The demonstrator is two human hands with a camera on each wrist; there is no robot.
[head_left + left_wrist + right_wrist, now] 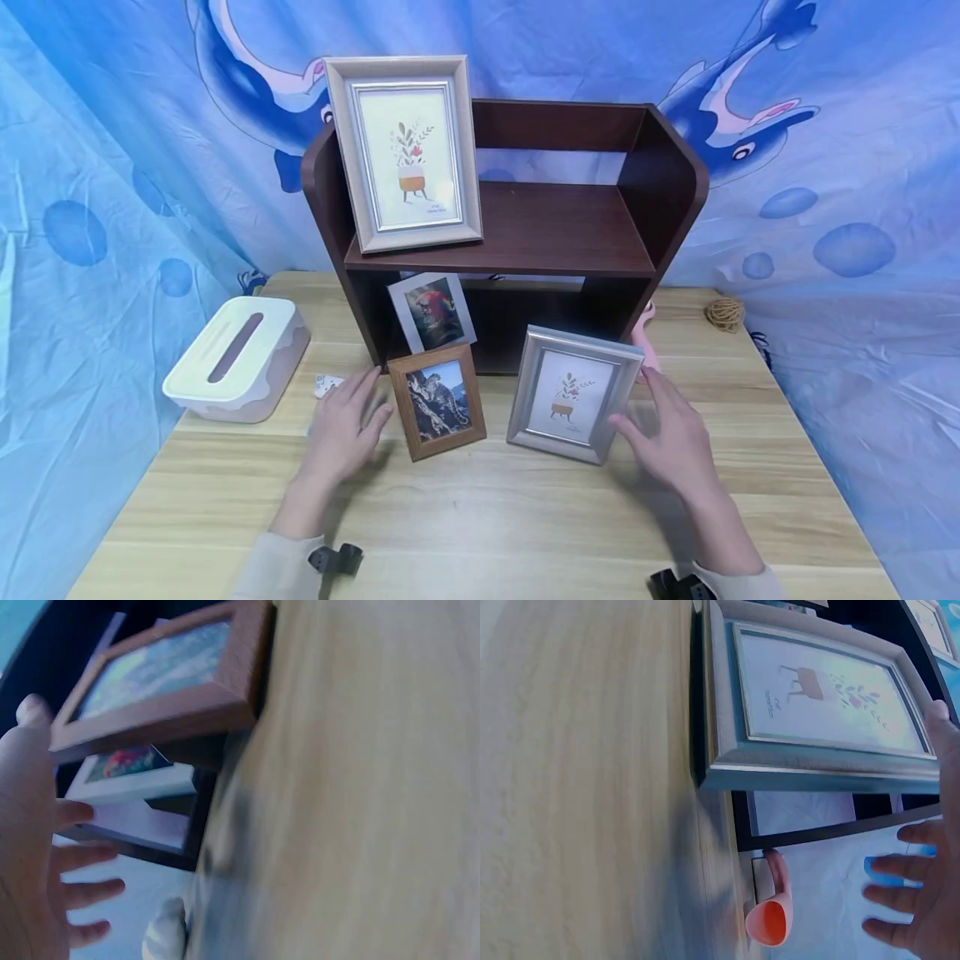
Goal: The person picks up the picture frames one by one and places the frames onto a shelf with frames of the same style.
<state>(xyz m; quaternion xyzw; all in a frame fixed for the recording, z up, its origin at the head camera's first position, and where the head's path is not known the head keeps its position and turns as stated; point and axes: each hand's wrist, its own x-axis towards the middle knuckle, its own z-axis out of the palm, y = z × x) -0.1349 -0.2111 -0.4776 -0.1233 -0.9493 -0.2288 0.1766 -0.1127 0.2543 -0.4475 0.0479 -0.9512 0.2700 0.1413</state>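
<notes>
My left hand (341, 437) is just left of a brown wooden picture frame (402, 400) with a leopard photo. Its fingers are spread and hold nothing. Behind that frame leans a white picture frame (403, 312) with a parrot photo, its lower part partly covered. To the right stands a silver picture frame (521, 417) with a potted-plant print. My right hand (675, 442) is at its right side, the thumb close to the frame's edge and the other fingers extended. In the right wrist view the silver frame (817, 761) stands upright on the table.
A dark brown two-tier shelf (562, 221) stands at the back, with a larger pale frame (348, 167) on its upper tier. A white tissue box (191, 379) sits at the left. A pink object (643, 342) and a wicker ball (724, 314) lie right of the shelf.
</notes>
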